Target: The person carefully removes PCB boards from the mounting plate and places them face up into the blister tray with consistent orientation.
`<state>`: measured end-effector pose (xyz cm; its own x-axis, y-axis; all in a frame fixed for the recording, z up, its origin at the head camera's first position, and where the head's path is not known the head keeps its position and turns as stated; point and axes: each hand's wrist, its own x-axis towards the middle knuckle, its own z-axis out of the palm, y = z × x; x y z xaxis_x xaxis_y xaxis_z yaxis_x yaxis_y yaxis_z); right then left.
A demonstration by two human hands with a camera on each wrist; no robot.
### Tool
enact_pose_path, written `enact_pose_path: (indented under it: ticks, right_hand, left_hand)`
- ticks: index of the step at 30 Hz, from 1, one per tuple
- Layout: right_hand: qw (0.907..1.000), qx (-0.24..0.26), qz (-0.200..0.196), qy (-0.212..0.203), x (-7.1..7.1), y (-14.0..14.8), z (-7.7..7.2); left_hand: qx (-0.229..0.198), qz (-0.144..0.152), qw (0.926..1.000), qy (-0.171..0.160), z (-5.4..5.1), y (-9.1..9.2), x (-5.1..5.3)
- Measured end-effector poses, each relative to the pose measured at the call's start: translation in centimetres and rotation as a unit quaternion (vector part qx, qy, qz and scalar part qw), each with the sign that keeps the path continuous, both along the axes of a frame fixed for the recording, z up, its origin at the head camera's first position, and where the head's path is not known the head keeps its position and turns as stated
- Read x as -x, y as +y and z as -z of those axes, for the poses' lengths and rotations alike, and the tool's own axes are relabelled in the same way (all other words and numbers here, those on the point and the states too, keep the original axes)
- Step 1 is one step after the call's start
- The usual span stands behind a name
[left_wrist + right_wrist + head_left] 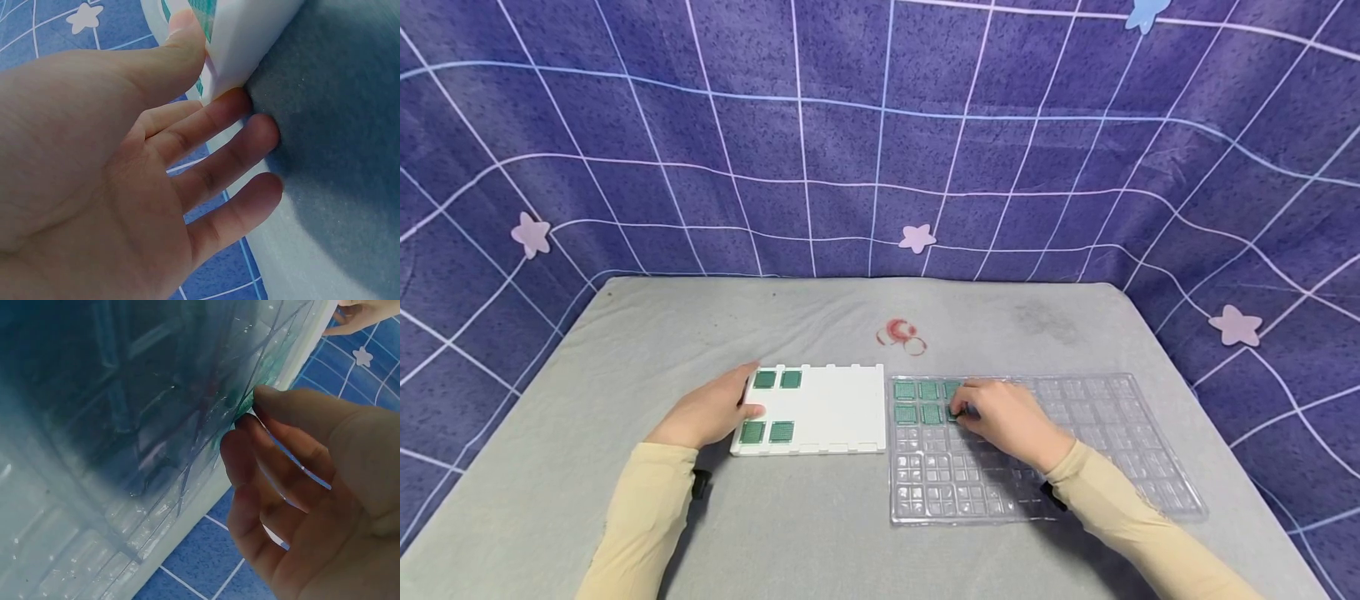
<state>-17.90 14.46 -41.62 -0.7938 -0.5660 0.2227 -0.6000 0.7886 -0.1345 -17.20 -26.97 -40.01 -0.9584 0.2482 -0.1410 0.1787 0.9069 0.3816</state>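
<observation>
My left hand (711, 410) grips the left edge of a white tray (838, 410), thumb on top and fingers at its side; the left wrist view shows the thumb on the white tray (234, 44). Two green chips (777, 380) lie at its back left and two more (767, 432) at its front left. Over the clear plastic tray (1045, 504), my right hand (1011, 421) pinches a green chip (953, 414) at the second row's third pocket. In the right wrist view, thumb and fingertips of the right hand (300, 456) meet at a green chip (245, 405).
Several green chips (917, 402) sit in the clear tray's back left pockets, close to the white tray's right edge. A grey cloth with a red stain (901, 332) covers the table. Behind hangs a blue curtain (850, 150) with star shapes.
</observation>
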Motion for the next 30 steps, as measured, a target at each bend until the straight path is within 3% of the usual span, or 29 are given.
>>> enact_pose_path:
  ticks: [16,30]
  right_hand:
    - [0.9996,-0.014,0.017,0.017,-0.8,-0.49,-0.23]
    - [0.9989,-0.018,0.043,-0.004,-0.84,-0.53,-0.01]
  left_hand:
    - [0.005,-0.001,1.0,-0.002,0.23,-0.06,0.0]
    - [0.006,0.0,1.0,0.001,0.26,0.09,0.14]
